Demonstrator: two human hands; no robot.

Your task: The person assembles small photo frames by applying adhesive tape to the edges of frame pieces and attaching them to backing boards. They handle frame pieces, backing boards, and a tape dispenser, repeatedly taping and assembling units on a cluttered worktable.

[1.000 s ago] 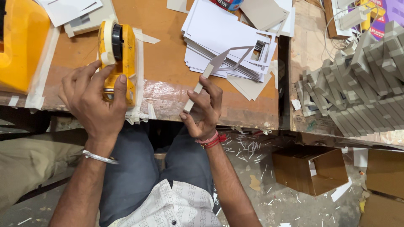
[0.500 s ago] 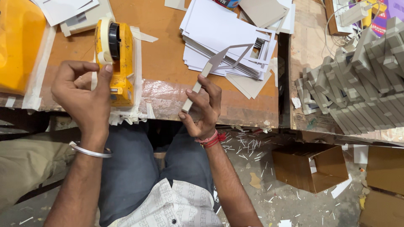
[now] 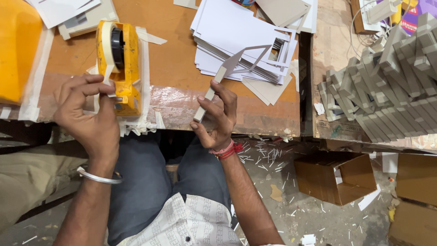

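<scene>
L hand (image 3: 86,114) pinches the tape end at the yellow tape dispenser (image 3: 119,64), which sits just above its fingers on the wooden table (image 3: 173,64). R hand (image 3: 218,116) grips a folded grey card strip (image 3: 223,75), angled up twd the white card stack (image 3: 236,38) above it.
</scene>
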